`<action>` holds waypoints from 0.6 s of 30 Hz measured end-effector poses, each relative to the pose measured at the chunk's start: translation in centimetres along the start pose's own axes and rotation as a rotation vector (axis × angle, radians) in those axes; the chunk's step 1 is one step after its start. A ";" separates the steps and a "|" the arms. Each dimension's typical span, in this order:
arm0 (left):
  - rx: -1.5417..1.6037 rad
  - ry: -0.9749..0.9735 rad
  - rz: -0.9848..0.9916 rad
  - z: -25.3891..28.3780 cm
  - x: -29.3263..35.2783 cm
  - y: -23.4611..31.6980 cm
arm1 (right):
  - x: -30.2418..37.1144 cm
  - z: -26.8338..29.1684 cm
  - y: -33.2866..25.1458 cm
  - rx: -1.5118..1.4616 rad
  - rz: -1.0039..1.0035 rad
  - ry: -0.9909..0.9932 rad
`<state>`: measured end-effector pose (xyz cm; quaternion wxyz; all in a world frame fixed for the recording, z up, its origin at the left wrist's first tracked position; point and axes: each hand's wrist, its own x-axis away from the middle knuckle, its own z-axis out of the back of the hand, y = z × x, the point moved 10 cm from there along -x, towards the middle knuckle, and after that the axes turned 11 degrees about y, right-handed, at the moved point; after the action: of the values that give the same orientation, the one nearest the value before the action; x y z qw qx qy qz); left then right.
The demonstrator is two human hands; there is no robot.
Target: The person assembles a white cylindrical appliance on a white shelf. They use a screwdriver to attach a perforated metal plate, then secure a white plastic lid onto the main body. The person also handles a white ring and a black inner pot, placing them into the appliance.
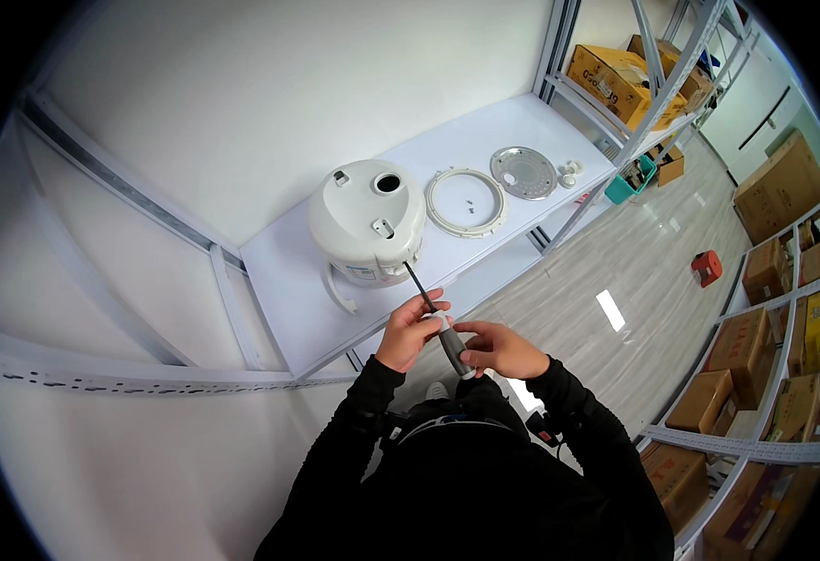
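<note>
A screwdriver (pixel 452 347) with a grey and white handle is gripped by both hands, its dark shaft pointing away from me. The tip reaches the near side of a white rice cooker (pixel 361 210). My left hand (pixel 413 329) has its fingers closed around the front of the handle and the shaft's base. My right hand (pixel 501 349) pinches the handle's rear between thumb and fingers. A curved white strip (pixel 339 288) lies against the cooker's near left side. Right of the cooker is a white ring (pixel 436 211) with several small dark screws (pixel 471 207) inside it.
A perforated metal disc (pixel 524 173) and small white parts (pixel 570 174) lie further right on the white shelf (pixel 288 323). Metal uprights (pixel 658 103) rise at its right end. Boxes (pixel 730 360) fill racks at far right; a red stool (pixel 706 268) stands on the floor.
</note>
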<state>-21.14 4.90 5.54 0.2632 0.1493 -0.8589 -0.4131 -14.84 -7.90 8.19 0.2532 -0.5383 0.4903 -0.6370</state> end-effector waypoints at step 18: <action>0.016 0.023 -0.021 -0.2 -0.1 -0.4 | 1.2 -1.0 -0.3 -0.052 0.072 0.129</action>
<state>-20.88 4.57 5.30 0.2676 0.1652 -0.8576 -0.4070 -16.03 -8.46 9.08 0.2301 -0.4845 0.5409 -0.6479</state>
